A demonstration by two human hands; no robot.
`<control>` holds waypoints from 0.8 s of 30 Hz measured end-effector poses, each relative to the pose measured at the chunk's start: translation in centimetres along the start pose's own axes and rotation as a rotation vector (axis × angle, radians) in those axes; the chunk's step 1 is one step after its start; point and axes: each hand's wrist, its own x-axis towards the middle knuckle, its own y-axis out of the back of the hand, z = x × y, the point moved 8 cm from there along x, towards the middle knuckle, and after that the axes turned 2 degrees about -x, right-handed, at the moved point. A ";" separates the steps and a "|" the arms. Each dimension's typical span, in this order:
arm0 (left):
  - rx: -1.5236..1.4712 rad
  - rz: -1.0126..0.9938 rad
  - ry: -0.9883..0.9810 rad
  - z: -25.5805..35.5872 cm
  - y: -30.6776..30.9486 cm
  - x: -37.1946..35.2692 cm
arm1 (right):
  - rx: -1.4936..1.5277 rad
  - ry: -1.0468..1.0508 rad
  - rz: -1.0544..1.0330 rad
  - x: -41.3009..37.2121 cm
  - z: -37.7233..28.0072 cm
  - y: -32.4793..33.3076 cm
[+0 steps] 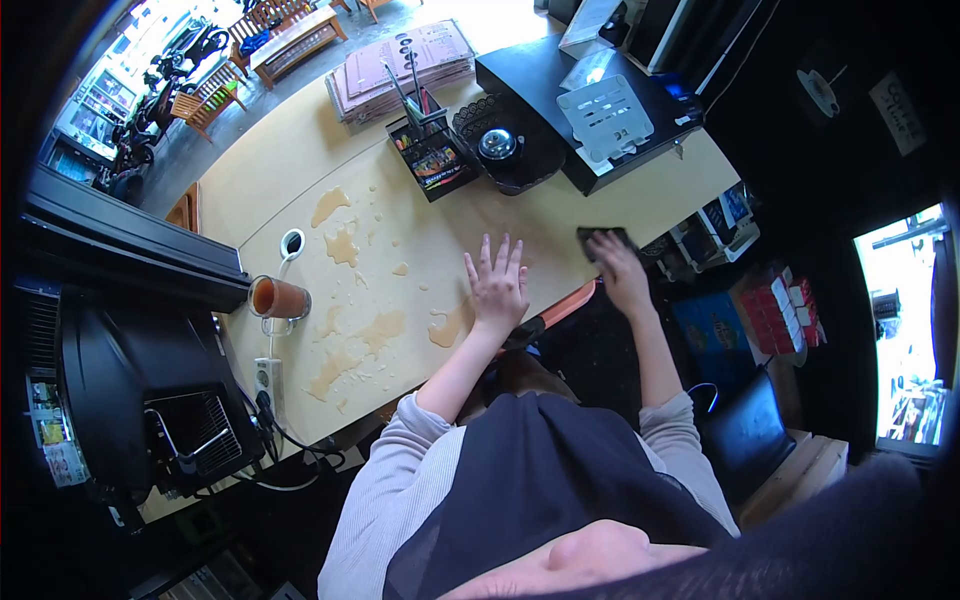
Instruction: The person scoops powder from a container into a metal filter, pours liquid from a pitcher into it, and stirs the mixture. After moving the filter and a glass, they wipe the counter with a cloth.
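Note:
My left hand point(497, 290) rests on the light wooden counter point(430, 265), fingers spread and palm down. At the counter's right edge, my right hand point(622, 272) grips a dark cloth point(590, 236), its fingers over the top; the hand is slightly blurred. Puddles of light brown liquid point(378, 328) and scattered drops lie to the left of my left hand. Farther left stands a glass mug point(282, 298) of brown drink, with a small round white-rimmed item point(292, 243), dark inside, just behind it.
A black organizer point(432, 165) with pens, a bell point(497, 145) on a black tray, a black cash drawer point(530, 85) and stacked pink menus point(405, 70) line the far side. A black machine point(150, 390) and a power strip point(268, 378) are at left.

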 end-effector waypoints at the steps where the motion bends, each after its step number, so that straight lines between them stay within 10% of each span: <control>1: 0.009 0.001 -0.006 0.1 0.1 0.1 | -0.018 -0.065 0.038 0.7 1.3 0.3; 24: -0.003 0.030 0.120 -3.5 4.4 -2.5 | 0.012 0.053 0.083 7.7 -9.2 -7.7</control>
